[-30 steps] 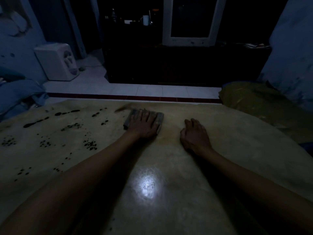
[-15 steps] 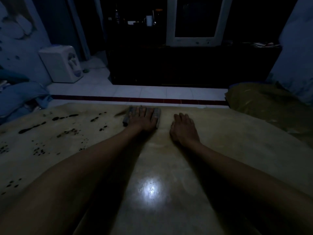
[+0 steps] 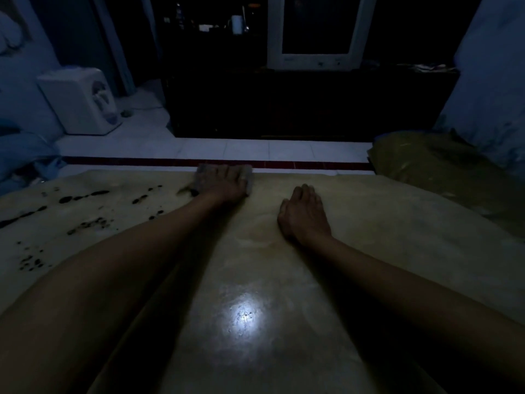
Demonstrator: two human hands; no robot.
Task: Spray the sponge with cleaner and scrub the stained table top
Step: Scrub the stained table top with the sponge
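Forward goes the left hand, and the sponge goes with it: a second ago the pair sat well inside the table top, now they are right up at its far edge. Right hand has slid forward a touch too.

Nearest the camera, at 6 o'clock, a bright glare spot shines off the smooth surface, with both bare forearms running up either side of it. At 1 o'clock from that glare, the right hand lies palm down on the table, fingers relaxed and close together, holding nothing. Out at 9 o'clock, dark stains speckle the left part of the table in blots and dotted trails, apart from both hands.

Further up, at 12 o'clock, the left hand presses flat on the grey sponge, fingers spread straight over it; sponge edges peek out on both sides of the hand. One dark smear lies just beside the sponge, at its 8 o'clock.

Beyond the table comes pale tiled floor with a dark red strip. At 10 o'clock stands a white boxy appliance, at 2 o'clock an olive bundle, and at 12 o'clock, farthest off, a white-framed screen on a dark cabinet.
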